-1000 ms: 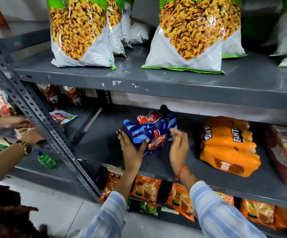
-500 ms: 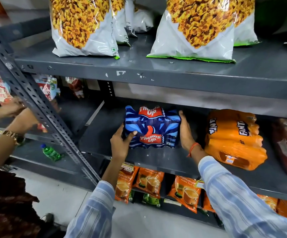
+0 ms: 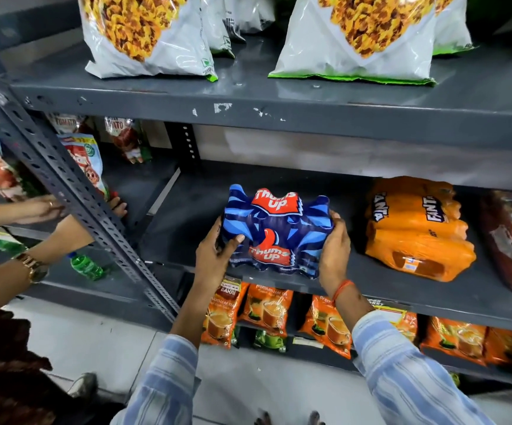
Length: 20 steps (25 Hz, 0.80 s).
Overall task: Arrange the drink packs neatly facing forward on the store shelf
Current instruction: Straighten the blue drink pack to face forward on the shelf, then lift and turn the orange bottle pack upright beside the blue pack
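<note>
Fingers of the left hand (image 3: 215, 256) and right hand (image 3: 334, 250) clamp opposite ends of the blue pack (image 3: 274, 233), thumbs on its front. Its printed label faces forward. It sits on the middle shelf (image 3: 371, 286), near the front edge, just left of the orange pack (image 3: 414, 228).

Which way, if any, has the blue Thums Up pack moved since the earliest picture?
Yes. The Thums Up pack, tilted earlier, now faces squarely forward and sits nearer the shelf's front edge, held between both hands.
</note>
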Each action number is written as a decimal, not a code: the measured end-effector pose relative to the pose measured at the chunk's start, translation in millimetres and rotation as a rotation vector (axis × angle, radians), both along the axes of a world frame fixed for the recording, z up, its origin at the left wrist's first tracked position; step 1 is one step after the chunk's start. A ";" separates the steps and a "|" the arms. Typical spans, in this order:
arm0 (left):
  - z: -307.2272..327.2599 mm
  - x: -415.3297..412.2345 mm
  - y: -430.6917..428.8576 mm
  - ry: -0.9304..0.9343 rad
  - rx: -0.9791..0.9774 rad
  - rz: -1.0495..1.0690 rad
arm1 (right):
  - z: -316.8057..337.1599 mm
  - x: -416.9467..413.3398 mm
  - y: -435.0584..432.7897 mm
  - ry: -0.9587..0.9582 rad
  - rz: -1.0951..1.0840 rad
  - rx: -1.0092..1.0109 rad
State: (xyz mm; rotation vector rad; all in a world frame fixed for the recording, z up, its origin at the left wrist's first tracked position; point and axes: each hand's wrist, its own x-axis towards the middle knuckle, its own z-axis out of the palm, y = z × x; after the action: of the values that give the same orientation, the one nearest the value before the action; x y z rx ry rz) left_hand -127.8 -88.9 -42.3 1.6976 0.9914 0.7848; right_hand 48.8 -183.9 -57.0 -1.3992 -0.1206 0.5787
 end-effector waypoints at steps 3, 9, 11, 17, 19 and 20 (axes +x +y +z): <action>-0.9 0.7 0.0 0.023 -0.003 0.000 | 2.9 -2.4 -2.5 -0.012 -0.018 -0.003; 6.5 11.6 -13.8 0.068 0.025 0.005 | 6.3 -0.1 -9.4 -0.024 0.066 0.009; 11.1 31.3 -33.6 0.180 0.232 0.069 | 16.0 9.1 -16.8 -0.164 0.075 -0.015; 23.7 132.3 -116.1 0.288 0.570 0.031 | 46.4 97.4 -63.7 -0.709 0.036 -0.151; 26.7 171.0 -146.1 0.304 0.588 0.071 | 49.2 129.6 -89.2 -0.872 0.101 -0.286; 26.8 188.8 -160.2 0.316 0.594 0.091 | 47.7 147.9 -99.5 -0.954 0.145 -0.365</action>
State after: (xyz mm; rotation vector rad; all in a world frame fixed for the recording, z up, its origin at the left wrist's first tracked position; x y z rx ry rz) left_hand 61.0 -249.1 -15.5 2.3547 1.1244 0.9524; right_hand 196.7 -283.4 -9.4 -1.9396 -0.9199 -0.0035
